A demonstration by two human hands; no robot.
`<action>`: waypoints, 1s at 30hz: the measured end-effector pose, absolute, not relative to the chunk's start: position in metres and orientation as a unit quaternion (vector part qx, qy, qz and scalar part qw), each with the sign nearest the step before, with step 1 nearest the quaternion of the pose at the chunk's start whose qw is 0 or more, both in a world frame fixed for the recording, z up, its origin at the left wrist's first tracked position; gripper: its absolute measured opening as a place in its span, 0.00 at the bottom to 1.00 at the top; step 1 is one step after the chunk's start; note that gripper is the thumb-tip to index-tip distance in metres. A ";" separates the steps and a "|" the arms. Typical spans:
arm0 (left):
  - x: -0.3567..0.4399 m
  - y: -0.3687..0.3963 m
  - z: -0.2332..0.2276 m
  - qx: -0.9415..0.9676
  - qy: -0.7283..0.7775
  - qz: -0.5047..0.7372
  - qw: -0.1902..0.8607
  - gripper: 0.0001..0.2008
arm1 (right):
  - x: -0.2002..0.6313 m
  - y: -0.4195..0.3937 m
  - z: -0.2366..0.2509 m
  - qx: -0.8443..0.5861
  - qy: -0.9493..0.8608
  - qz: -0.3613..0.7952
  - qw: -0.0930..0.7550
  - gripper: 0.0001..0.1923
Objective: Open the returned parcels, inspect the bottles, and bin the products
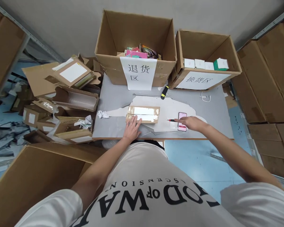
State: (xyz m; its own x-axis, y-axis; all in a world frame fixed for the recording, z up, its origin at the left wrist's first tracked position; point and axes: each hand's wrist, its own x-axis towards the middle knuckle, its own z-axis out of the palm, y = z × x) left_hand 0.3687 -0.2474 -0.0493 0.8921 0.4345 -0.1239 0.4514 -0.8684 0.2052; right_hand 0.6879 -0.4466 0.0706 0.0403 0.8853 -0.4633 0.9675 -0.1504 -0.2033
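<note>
My left hand (132,129) lies with fingers spread on the near left edge of a small cardboard box (144,118). The box is flat on the table, with a white label and tape across its top. My right hand (191,123) is closed on the end of a slim black-and-red pen-like tool (172,120), whose tip points left toward the box. Under that hand lies a phone (182,126) with a lit pinkish screen, partly covered by my fingers. A yellow-and-black box cutter (164,92) rests farther back, apart from both hands.
At the back stand two large open cartons: a left one (104,67) with mixed packs, a right one (234,67) with small white boxes. Discarded boxes (75,97) pile up at left. Crumpled paper (103,114) and a white cable loop (205,97) lie on the grey table (217,116).
</note>
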 end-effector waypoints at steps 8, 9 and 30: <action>0.378 -0.234 -0.039 0.969 0.224 -0.010 0.104 0.27 | 0.638 -0.471 0.010 0.801 0.309 -0.326 -0.397 0.33; 0.382 -0.231 -0.037 0.969 0.223 -0.007 0.105 0.27 | 0.630 -0.469 -0.002 0.786 0.262 -0.340 -0.445 0.36; 0.427 -0.197 -0.029 0.969 0.215 -0.046 0.110 0.60 | 0.570 -0.452 -0.051 0.646 0.095 -0.431 -0.623 0.42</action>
State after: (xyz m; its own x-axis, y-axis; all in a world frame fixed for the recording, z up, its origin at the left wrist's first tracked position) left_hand 0.4273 -0.1975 -0.0289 0.9035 0.4066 -0.1354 0.4265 -0.8836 0.1933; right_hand 0.5699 -0.4522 -0.0513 0.6112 0.6589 -0.4385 -0.4146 -0.2054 -0.8865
